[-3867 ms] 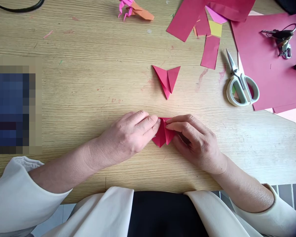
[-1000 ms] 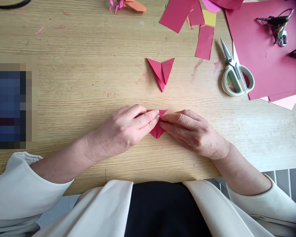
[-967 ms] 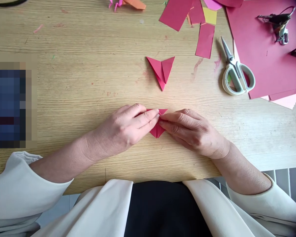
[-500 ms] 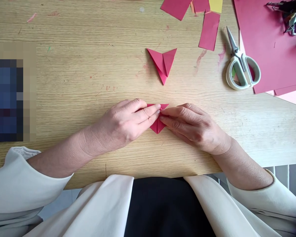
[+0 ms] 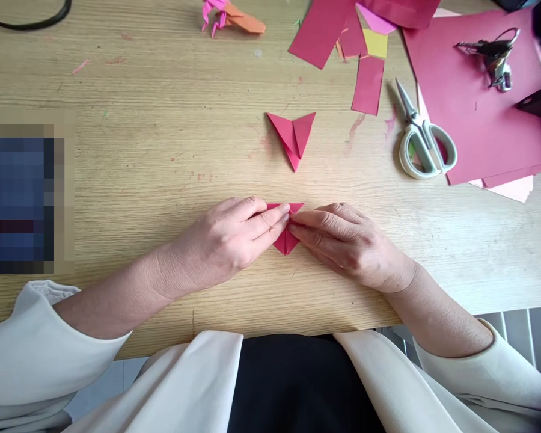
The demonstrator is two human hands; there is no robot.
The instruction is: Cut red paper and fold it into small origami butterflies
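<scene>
A small folded red paper (image 5: 285, 243) lies on the wooden table in front of me, its point towards me and its straight edge away. From the left, my left hand (image 5: 234, 231) presses its fingertips on the paper's upper middle. My right hand (image 5: 349, 243) meets it from the right, fingers pinched together on the paper's right side. Both sets of fingers cover much of the paper, and the tips almost touch. Beyond the hands rests a second folded red paper (image 5: 293, 139) with two upper points and one lower point.
Scissors (image 5: 426, 144) with pale handles lie at the right, beside stacked red sheets (image 5: 469, 120) bearing a metal clip (image 5: 493, 60). Cut red strips (image 5: 368, 84) and a yellow piece (image 5: 375, 43) lie at the back. A pink and orange paper figure (image 5: 234, 17) is further left.
The view has tilted up, so everything sits lower and more of the table's back shows. Both hands keep almost the same hold on the folded paper.
</scene>
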